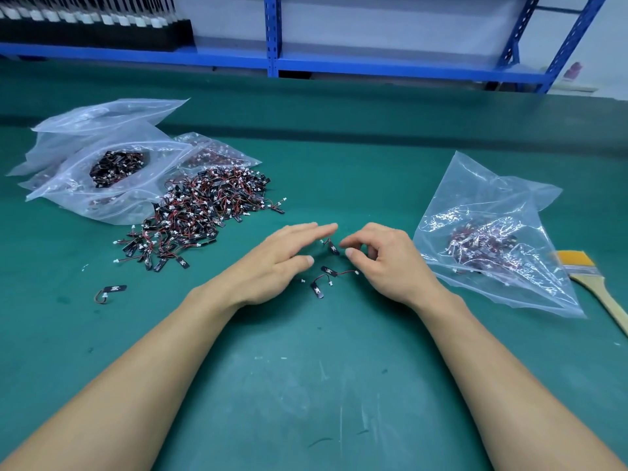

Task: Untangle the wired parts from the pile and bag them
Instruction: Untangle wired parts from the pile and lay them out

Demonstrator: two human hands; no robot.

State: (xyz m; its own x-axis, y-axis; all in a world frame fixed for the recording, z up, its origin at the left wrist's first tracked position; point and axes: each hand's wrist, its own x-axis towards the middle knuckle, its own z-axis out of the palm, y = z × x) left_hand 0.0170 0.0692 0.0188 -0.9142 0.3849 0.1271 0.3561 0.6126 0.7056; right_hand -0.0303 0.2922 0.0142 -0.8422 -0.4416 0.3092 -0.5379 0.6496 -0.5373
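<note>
The left hand [282, 263] is held flat, released; the right hand [384, 256] is curled beside a small black red-wired part [333, 248] at centre, any grasp not discernible; it should be eased free gently, then dropped into the clear plastic bag [492, 212] at right.

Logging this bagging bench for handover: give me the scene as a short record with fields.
surface: green mat
unsorted: pile of tangled wired parts, left of centre
left side: clear bags, some holding parts
right side: right bag with parts inside, brush beside it
hands: left hand fingers straight, holding nothing; right hand fingers curled near one part, grip unclear
centre: loose parts between the hands
</note>
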